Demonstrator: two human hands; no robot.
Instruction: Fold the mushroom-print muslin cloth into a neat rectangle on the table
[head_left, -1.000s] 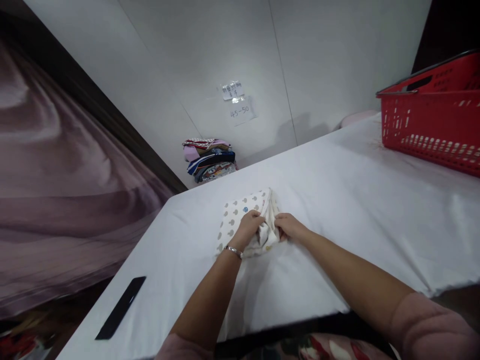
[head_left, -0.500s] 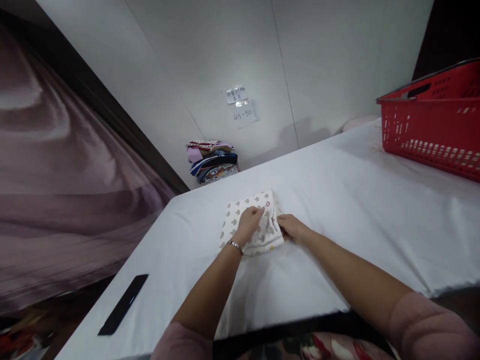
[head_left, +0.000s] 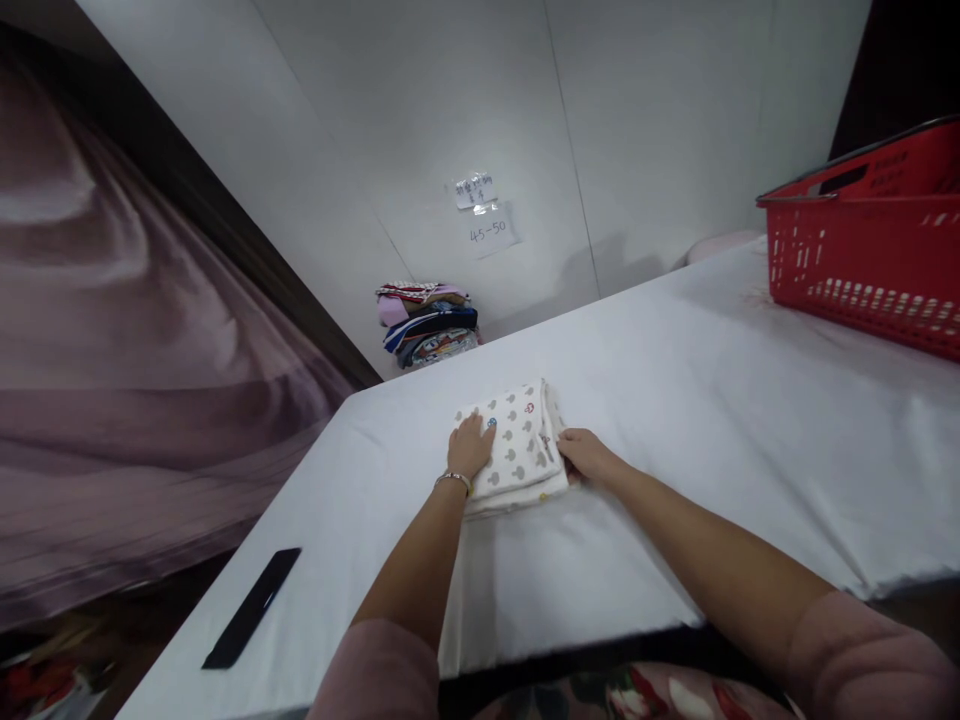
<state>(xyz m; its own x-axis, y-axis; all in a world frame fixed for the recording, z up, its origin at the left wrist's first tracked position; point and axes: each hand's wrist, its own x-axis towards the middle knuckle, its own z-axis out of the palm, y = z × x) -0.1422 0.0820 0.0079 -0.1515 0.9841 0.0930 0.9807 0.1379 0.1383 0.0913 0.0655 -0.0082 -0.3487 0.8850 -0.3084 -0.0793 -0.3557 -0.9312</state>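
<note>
The soft white folded cloth, a neat rectangle printed with small grey shapes, lies on the smooth white table. The left hand rests flat on it with fingers stretched out, gripping nothing. The right hand touches its edge at 3 o'clock; its grip I cannot tell. The red plastic basket with a perforated wall stands at 2 o'clock, its inside hidden

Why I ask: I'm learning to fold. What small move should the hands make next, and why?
Probably press the left hand outward to smooth the folded cloth: it lies folded on the table, left palm flat on top, right hand touching its right edge.
</note>
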